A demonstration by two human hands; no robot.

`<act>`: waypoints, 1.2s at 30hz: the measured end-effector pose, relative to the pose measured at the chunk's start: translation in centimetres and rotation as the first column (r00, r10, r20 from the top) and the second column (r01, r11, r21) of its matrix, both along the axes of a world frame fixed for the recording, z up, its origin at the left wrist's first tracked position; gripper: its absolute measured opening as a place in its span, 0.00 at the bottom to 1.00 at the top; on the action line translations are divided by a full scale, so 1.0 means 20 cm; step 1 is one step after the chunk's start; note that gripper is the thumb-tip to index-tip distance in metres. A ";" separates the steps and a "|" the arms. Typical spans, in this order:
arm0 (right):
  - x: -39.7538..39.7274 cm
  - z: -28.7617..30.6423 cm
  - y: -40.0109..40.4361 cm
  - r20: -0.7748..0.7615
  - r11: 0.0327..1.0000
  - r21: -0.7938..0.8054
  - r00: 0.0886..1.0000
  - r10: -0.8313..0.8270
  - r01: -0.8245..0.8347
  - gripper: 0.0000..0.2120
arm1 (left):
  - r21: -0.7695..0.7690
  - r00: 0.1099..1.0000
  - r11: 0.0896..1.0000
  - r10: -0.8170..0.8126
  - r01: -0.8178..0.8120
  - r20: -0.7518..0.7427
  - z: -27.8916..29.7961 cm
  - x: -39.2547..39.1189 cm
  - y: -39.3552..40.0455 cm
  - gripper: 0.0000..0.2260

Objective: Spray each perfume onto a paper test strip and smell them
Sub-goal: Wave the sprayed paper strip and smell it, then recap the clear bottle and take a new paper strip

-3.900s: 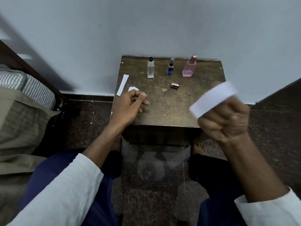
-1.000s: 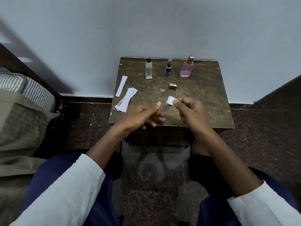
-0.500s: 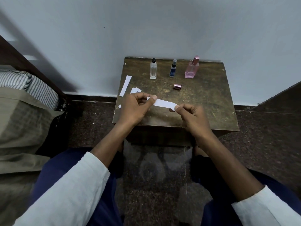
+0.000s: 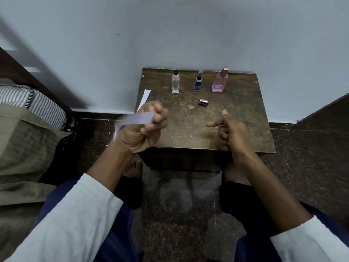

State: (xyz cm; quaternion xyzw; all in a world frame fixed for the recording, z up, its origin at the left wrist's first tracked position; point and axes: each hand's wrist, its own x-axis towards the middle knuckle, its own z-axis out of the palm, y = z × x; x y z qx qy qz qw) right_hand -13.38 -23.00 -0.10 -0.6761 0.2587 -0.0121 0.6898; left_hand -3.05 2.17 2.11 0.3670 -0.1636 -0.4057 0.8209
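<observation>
One test strip (image 4: 138,118) is pinched in the left hand (image 4: 145,129); right hand (image 4: 229,129), loosely open and empty, should lift the pink bottle (image 4: 220,82) (cap off) by its body.

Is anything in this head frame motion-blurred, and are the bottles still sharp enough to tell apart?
Head view: the paper strip gripped by the left hand is smeared by motion, its left end ghosted; the right hand is fairly crisp. The clear bottle, blue bottle and pink bottle read sharply, as does the loose cap. Wide-angle bending shows at the edges; lighting is dim.
</observation>
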 end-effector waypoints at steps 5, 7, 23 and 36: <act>0.02 -0.05 0.00 -0.080 0.811 -0.574 0.993 0.082 -0.113 0.10 | 0.720 0.699 0.615 -0.360 -0.321 0.618 -0.09 -0.02 -0.10 0.06; 0.04 -0.05 -0.01 -0.080 0.725 -0.681 0.995 0.062 -0.100 0.06 | 0.706 0.741 0.612 -0.276 -0.357 0.613 -0.10 -0.03 -0.11 0.06; 0.38 -0.06 0.00 0.055 0.463 -0.887 0.994 0.095 0.005 0.11 | 0.551 0.394 0.420 -0.405 -0.721 0.825 -0.19 0.32 -0.24 0.09; 0.54 -0.12 -0.07 -0.079 0.324 -0.932 0.961 0.263 -0.165 0.07 | 0.596 0.466 0.413 -0.378 -0.688 0.800 -0.20 0.45 -0.28 0.14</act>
